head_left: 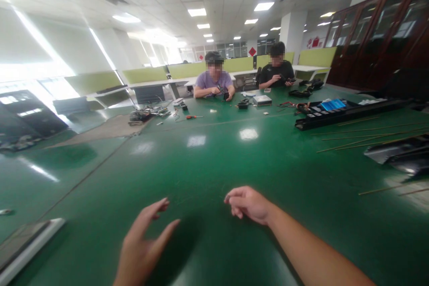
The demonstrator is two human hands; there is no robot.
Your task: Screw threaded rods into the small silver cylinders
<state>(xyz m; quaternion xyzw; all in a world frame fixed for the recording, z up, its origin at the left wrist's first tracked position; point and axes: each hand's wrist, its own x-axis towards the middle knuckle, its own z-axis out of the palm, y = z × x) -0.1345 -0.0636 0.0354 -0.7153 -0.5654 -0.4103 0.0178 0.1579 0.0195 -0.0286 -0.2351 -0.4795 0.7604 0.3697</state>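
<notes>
My left hand (pixel 144 237) is held over the near part of the green table (pixel 214 161), with thumb and fingers spread apart and nothing between them. To its right, my right hand (pixel 248 204) has its fingers curled in and the tips pressed together near the table surface. A small dark spot shows at those fingertips, too small and blurred to name. The two hands are apart from each other and touch no other object that I can make out.
A white-edged flat panel (pixel 50 228) lies at the near left. Black channels (pixel 338 114) and thin rods (pixel 355 143) lie on the right. Across the table, two people (pixel 214 78) handle dark parts. An orange screwdriver (pixel 191 117) and a pile of parts (pixel 142 115) lie nearby.
</notes>
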